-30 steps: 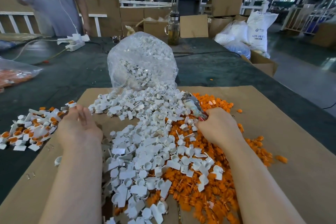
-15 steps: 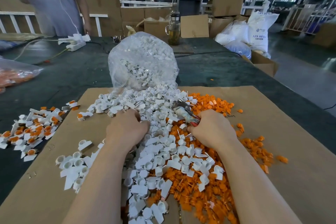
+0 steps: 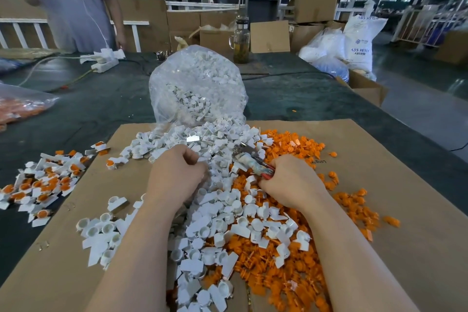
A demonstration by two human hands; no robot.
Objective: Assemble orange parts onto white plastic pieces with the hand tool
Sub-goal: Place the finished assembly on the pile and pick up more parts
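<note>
one hand tool [image 3: 249, 159], two clear bags [image 3: 197, 88], one glass jug [image 3: 240, 43]; white pieces [image 3: 228, 210], orange parts [image 3: 291, 149] uncountable

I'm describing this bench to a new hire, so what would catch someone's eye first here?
First, the big mixed heap on the cardboard sheet: white plastic pieces spilling from a clear bag, with orange parts massed on the right. Next, the two hands in the heap's middle: the right hand grips the hand tool, and the left hand is curled among white pieces. A smaller pile of assembled pieces lies far left.
</note>
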